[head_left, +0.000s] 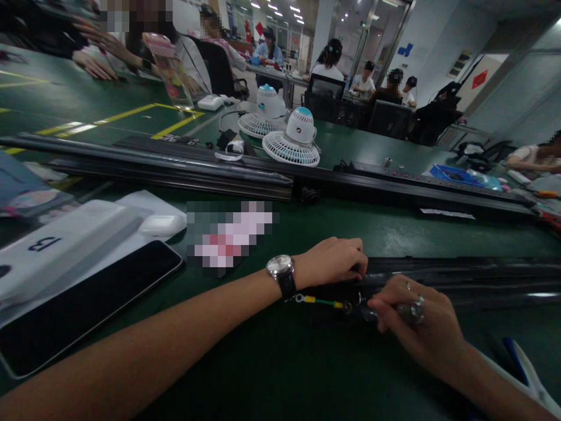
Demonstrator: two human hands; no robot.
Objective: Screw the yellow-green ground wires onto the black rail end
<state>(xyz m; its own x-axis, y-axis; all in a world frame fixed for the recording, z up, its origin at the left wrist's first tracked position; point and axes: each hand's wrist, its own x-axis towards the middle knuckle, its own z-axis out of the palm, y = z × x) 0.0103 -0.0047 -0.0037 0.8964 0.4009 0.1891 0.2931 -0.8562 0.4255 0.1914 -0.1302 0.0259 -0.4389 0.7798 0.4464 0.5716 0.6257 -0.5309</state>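
Observation:
My left hand (335, 260), with a watch (280, 268) on its wrist, is closed at the left end of a long black rail (438, 267), its fingers curled down over it. My right hand (421, 316), with rings on it, is closed around a tool with a clear handle (370, 314); its working end is too dark to make out. Between the hands lies a short green wire (326, 302) with yellow sleeves and ring terminals. Its right terminal is beside the tool's end. What lies under my left fingertips is hidden.
A phone (87, 304), a white case (162, 225) and a white box (56, 251) lie left. Long dark rails (175, 169) cross behind my hands, with two white fans (291, 143) beyond. White-and-blue handles (526, 362) lie near my right forearm. Other people sit around.

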